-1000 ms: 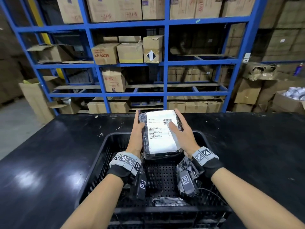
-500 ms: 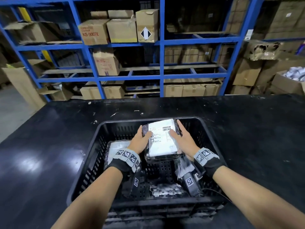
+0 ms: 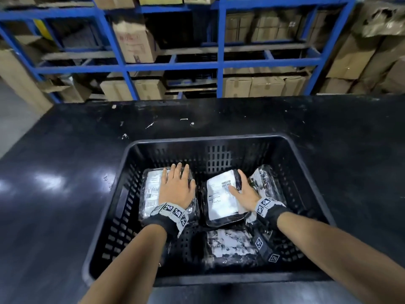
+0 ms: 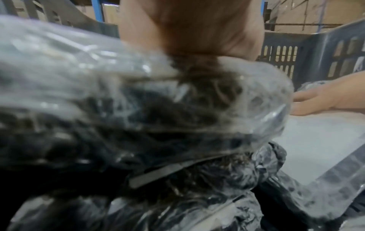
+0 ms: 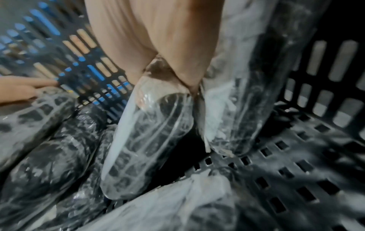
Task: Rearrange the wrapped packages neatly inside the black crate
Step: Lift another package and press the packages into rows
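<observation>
Down at the centre of the black crate (image 3: pixel 306 172), you have lowered the labelled package (image 3: pixel 221 198) off the rim; your right hand (image 3: pixel 245 191) still grasps its edge, while your left hand (image 3: pixel 176 186) now presses flat-fingered on the neighbouring package (image 3: pixel 151 189), so the row is filling.

The black crate (image 3: pixel 291 150) looks like matt moulded plastic, its walls and floor pierced with slots, and it stands on a dark worktop (image 3: pixel 65 172) whose smooth face is glossy enough to throw back pale glare, though scuffed with small white flecks. The wrapped packages (image 3: pixel 221 198) are sheathed in clear, crinkled, shiny plastic film over dark contents, two of them bearing flat white paper labels. Behind stand painted blue metal shelves (image 3: pixel 219 64) loaded with dull brown cardboard boxes (image 3: pixel 135 42).
</observation>
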